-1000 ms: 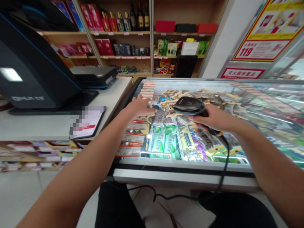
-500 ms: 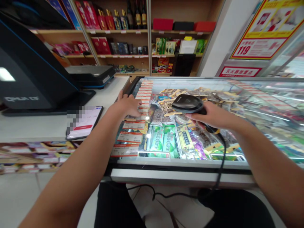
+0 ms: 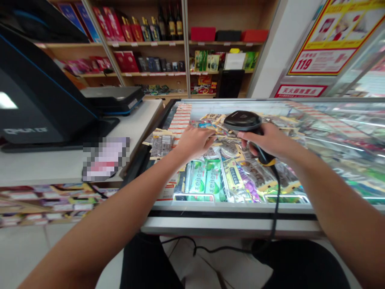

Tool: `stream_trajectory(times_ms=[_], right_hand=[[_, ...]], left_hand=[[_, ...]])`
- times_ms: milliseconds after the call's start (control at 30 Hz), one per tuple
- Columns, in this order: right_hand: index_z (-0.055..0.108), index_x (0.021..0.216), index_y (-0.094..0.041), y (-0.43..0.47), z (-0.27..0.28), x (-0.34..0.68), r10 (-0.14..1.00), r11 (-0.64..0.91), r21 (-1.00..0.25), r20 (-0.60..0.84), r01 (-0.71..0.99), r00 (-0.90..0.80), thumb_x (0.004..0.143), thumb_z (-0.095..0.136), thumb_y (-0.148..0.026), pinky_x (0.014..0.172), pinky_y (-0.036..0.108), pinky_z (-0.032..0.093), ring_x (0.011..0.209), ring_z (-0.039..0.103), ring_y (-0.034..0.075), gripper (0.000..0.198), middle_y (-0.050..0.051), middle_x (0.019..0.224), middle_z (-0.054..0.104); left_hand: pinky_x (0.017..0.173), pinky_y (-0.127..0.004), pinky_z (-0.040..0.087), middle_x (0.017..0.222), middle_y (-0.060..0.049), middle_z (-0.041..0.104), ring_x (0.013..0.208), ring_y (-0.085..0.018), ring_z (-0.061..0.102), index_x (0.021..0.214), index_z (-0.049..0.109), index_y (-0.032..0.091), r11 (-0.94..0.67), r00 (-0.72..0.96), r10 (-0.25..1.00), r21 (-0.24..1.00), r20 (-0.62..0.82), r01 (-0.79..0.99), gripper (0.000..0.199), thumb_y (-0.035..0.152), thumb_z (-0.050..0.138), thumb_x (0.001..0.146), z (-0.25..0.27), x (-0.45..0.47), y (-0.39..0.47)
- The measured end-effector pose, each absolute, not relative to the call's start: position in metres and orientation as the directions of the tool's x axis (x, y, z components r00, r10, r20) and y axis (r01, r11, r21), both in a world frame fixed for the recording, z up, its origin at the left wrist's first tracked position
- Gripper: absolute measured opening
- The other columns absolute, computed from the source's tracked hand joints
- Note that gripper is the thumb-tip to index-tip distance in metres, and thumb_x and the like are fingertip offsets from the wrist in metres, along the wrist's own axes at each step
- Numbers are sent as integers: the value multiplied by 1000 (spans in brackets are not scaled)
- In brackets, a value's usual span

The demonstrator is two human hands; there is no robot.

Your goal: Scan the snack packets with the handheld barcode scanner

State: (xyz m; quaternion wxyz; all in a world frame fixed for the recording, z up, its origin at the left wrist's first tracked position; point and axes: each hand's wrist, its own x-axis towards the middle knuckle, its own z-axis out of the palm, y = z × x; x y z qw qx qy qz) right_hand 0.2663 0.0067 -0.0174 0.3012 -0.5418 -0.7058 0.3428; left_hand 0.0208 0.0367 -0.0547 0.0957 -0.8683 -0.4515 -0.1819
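Glass counter [image 3: 234, 224], packets [image 3: 259, 173] strewn; right grip [image 3: 273, 140] clasps scanner [image 3: 243, 119], hiding some (left grip [image 3: 194, 141] unclear).

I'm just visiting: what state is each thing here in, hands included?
Scanner: raised, in the right hand
Right hand: closed around the scanner
Left hand: fingers bent; grip unclear
Cord: hanging down from the scanner
Green packets: lying side by side
Display case: lit inside
Phone: lying flat, screen blurred out
Dark bottles: standing upright
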Motion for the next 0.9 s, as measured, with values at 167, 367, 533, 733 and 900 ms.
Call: stream_trajectory(times_ms=[167,367,533,733,900], right_hand=[[59,67,-20,-1,-13,267,900,297,-809,60,508,-432,91,64,-53,49,31,42,43,48,13,41,3,53,58],[58,63,-20,-7,-11,259,870,297,-793,-4,532,-492,86,70,-51,46,29,41,41,48,12,41,1,49,56],[56,60,-20,-6,-13,258,874,302,-801,16,517,-485,88,68,-50,49,30,42,40,46,12,42,1,46,53],[58,62,-20,-4,-15,264,882,314,-791,39,525,-469,90,65,-50,49,30,42,42,47,12,43,2,48,55],[60,66,-20,-2,-17,264,892,294,-797,31,528,-451,90,65,-52,47,31,41,43,50,14,41,4,52,59]], left_hand=[[65,-29,48,70,-6,72,68,-21,72,86,67,17,-453,200,851,489,485,745,44,40,35,104,-38,-5,51],[54,-24,48,62,-2,64,55,-18,70,74,54,19,-346,74,934,827,351,443,49,61,48,97,-33,-27,73],[56,-26,51,63,-2,64,54,-18,69,75,56,18,-344,55,934,846,353,408,53,67,50,94,-32,-28,72],[57,-25,49,65,-3,65,57,-17,68,76,60,18,-373,74,913,746,401,551,50,59,44,100,-29,-30,71],[75,-33,50,82,-11,74,81,-23,70,91,72,16,-370,135,791,292,596,882,40,33,38,103,-15,-45,64]])
